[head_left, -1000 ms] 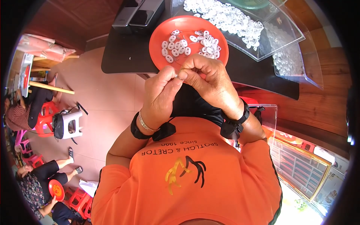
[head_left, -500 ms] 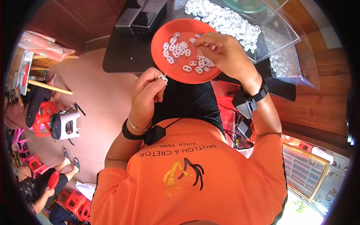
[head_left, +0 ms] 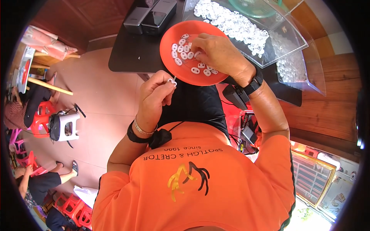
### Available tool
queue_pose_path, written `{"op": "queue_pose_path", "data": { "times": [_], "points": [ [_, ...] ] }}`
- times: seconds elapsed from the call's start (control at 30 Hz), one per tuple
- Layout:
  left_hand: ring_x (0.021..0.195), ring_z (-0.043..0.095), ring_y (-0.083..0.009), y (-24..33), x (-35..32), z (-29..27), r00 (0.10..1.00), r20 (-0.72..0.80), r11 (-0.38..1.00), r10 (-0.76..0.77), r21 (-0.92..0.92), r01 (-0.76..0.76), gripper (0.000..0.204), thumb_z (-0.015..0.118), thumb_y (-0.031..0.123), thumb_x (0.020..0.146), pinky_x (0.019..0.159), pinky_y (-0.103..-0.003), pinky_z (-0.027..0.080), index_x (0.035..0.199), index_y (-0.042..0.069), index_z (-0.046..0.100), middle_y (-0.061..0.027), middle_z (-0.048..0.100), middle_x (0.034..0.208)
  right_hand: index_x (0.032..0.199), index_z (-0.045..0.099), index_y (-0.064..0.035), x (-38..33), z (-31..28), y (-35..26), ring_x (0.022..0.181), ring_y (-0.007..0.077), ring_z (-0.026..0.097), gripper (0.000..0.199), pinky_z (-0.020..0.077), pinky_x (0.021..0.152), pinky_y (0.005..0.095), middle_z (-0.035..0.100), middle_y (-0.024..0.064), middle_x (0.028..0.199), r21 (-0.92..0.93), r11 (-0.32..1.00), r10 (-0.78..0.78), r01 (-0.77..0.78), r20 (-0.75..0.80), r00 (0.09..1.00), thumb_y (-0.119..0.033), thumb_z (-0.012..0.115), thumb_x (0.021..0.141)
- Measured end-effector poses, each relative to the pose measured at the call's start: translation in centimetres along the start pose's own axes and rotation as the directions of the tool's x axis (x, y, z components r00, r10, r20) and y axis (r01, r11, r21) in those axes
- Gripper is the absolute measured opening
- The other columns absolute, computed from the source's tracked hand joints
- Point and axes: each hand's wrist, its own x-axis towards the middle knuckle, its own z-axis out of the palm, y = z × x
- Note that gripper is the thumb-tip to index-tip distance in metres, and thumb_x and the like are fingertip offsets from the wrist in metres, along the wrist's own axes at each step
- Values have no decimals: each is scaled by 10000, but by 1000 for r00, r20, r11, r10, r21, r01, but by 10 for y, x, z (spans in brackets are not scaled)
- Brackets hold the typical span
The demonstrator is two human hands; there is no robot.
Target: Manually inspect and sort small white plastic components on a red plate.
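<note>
In a pinch, my left hand (head_left: 154, 94) holds a small white plastic piece with two holes (head_left: 172, 82), a screw (head_left: 175, 77) standing up from it. That hand is just off the near left edge of a round red plate (head_left: 185, 77). Over the plate's middle is my right hand (head_left: 221, 54), its fingertips drawn together and pointing down among loose white two-holed pieces (head_left: 178, 61). Whatever lies between those fingertips is mostly hidden by the hand. Several thin screws are scattered between the pieces on the plate.
The plate sits on a black table (head_left: 127, 57). Two dark box-shaped devices (head_left: 158, 17) stand behind it to the left. To the right is a clear bin heaped with white pieces (head_left: 231, 25), beside another clear bin (head_left: 291, 71). Other people sit at the far left near red stools (head_left: 42, 119).
My right hand has moved left and nearer across the plate, its fingertips now down among the white pieces. My left hand keeps its pinch on the white piece and screw.
</note>
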Motion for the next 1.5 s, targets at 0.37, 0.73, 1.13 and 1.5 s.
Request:
{"op": "queue_pose_path", "data": {
  "times": [0.37,0.73,1.13,1.5],
  "points": [
    [564,488,-76,6,1,5,1000,-12,996,14,89,-13,168,481,162,905,508,-208,344,813,38,545,-20,551,655,959,656,-22,-22,-9,-17,747,191,655,142,515,678,291,668,85,901,543,824,245,-163,-82,966,-70,654,826],
    [663,586,-141,7,8,26,992,95,995,82,-67,-76,168,482,171,911,563,-224,393,848,24,536,-87,615,762,1061,657,-14,-53,12,-70,820,74,595,181,501,746,225,651,10,884,998,56,399,-33,8,917,13,608,889],
    [711,620,-190,3,9,31,989,127,997,76,-24,-73,178,493,179,899,598,-252,444,895,12,555,-164,662,915,968,650,-18,-51,20,-68,737,44,593,96,492,674,212,645,-11,801,981,188,445,51,-131,886,-5,618,879],
    [675,585,-133,11,7,36,993,57,994,107,7,-107,163,496,161,909,592,-227,425,871,12,550,-121,658,820,903,638,-13,-58,15,-64,759,49,597,77,495,686,211,661,14,854,964,267,426,16,-133,895,-5,676,837]
  ]
}}
